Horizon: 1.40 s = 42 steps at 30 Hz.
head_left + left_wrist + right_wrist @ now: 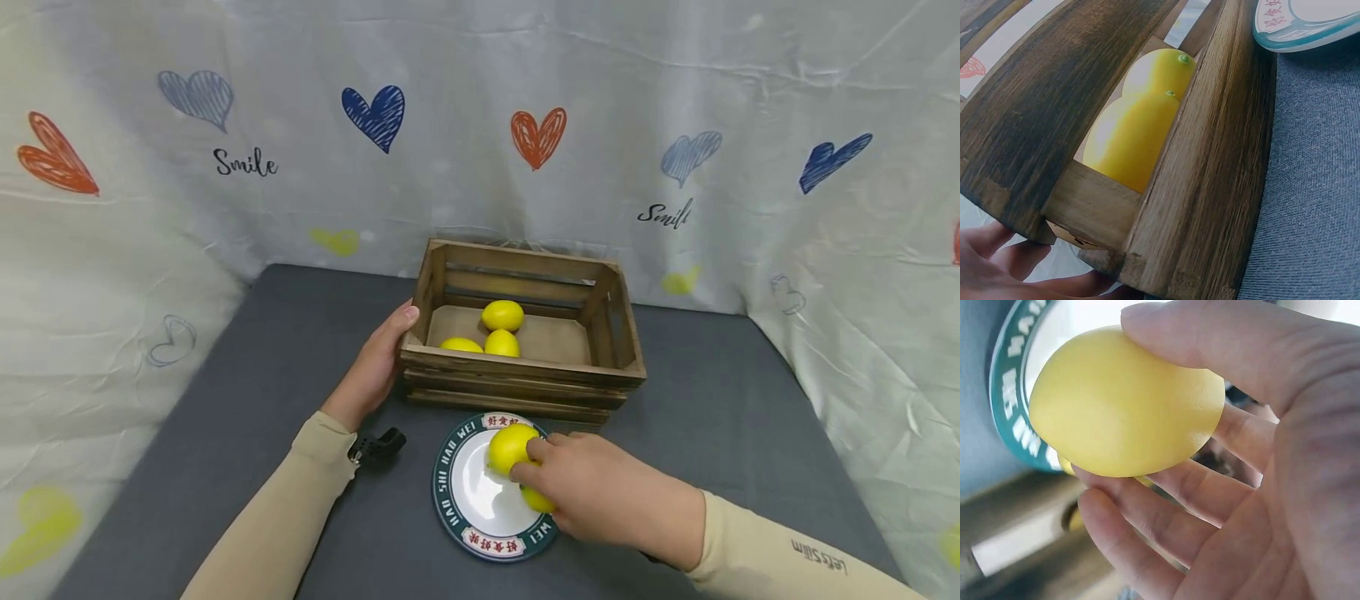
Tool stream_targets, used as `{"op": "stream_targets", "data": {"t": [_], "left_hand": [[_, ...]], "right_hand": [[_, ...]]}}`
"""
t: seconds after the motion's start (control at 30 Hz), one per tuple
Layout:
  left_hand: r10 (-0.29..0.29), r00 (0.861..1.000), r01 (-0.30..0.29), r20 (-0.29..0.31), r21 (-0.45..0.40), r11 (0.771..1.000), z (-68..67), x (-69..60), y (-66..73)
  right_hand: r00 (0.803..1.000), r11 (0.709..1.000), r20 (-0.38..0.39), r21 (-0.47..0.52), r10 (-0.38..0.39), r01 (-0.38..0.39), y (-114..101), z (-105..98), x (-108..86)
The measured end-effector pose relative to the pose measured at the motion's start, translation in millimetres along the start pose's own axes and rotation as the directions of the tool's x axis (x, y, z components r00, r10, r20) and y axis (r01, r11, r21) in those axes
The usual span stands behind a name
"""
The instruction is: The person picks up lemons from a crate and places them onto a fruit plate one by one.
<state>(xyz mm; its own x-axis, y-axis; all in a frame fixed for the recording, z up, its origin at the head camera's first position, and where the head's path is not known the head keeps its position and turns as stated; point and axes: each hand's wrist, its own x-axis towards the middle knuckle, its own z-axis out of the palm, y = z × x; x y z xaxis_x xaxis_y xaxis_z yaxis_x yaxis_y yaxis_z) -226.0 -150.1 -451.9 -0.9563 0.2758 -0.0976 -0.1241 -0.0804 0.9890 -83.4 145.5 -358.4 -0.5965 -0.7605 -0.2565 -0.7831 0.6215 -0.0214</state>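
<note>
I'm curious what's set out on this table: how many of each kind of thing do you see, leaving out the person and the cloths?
Wooden crate: 1
Plate: 1
Lemons: 5 in view (3 in the crate, 2 at the plate, one of those held by the right hand)
Total: 7

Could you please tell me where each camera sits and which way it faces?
Head: worn on the head, facing forward and down at the crate and plate; the left hand, right hand and both sleeves show.
Left wrist: faces the crate's slats, with lemons visible through a gap; left fingers show.
Right wrist: faces the lemon in the right hand, whose palm side shows.
Shared: head and left wrist views both show the crate, plate and left hand.
</note>
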Motion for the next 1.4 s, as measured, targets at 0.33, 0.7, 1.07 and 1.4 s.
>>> {"op": "stream_targets", "data": {"t": [0.33,0.7,1.07,1.4], "left_hand": [[0.012,1.000,-0.012,0.014,0.000,1.000,1.6,2.2,-0.3],[0.006,1.000,-0.006,-0.001,0.014,1.000,-0.9,-1.0,1.3],[0.022,1.000,-0.022,-0.001,0.014,1.000,-2.2,0.7,0.6],[0.008,1.000,-0.008,0.011,0.011,1.000,0.4,-1.3,3.4]], "right_hand": [[0.993,1.000,0.119,0.027,0.008,-0.012,-8,27,5.5],[0.997,1.000,0.074,0.010,-0.018,0.018,-10,30,9.0],[1.000,1.000,0.019,-0.010,0.000,0.000,-3,4,6.0],[0.991,0.998,-0.126,-0.052,-0.033,0.027,28,-69,7.5]]}}
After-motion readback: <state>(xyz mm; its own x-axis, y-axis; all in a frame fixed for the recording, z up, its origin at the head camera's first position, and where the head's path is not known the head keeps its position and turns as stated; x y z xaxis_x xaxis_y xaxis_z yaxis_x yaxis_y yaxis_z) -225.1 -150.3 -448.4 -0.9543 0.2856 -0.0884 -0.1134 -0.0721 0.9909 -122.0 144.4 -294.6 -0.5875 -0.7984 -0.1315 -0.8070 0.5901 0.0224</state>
